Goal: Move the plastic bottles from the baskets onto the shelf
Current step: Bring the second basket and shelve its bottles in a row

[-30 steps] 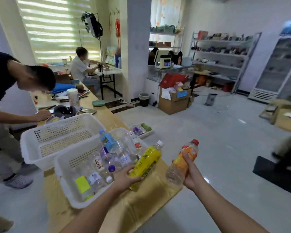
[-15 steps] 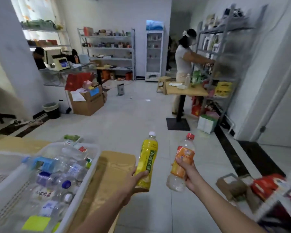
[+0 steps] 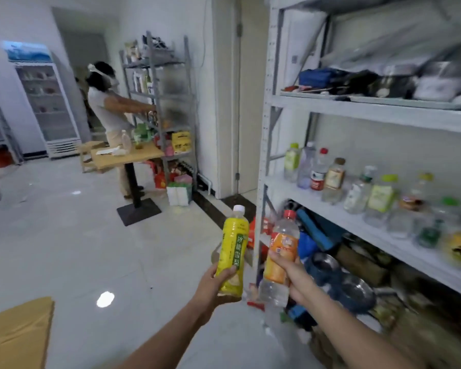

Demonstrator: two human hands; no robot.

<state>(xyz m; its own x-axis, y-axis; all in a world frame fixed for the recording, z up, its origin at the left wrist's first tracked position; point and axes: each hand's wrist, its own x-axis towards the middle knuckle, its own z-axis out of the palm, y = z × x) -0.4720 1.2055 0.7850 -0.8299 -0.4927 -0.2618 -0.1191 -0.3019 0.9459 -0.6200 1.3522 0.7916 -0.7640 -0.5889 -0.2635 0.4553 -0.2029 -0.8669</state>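
The left hand (image 3: 213, 284) holds the yellow bottle (image 3: 233, 249) with fingers and thumb curled round its lower half; the bottle stands upright, white cap on top. The right hand (image 3: 296, 278) holds the orange bottle (image 3: 280, 258) with fingers wrapped round the label. Its red cap is on top, its clear base hangs below the hand, and it leans slightly. Both bottles are held in the air over the floor (image 3: 64, 249), side by side and close together; whether they touch cannot be told. They sit just in front of the left front post of the shelf (image 3: 328, 213), apart from its boards. The middle board carries a row of bottles (image 3: 333, 181), all upright, running from the left post toward the right edge of the view; those at the far right are blurred. The upper board holds dark and blue items, too blurred to identify. The lower level holds metal bowls (image 3: 355, 290) and assorted packages. Well apart, at the back of the room, a second person (image 3: 104, 107) stands beside a small table (image 3: 125, 158) with both arms reaching into a grey rack (image 3: 168, 102). A glass-door fridge (image 3: 45, 102) stands against the far wall at left. A tan tabletop corner (image 3: 16, 331) shows at lower left.
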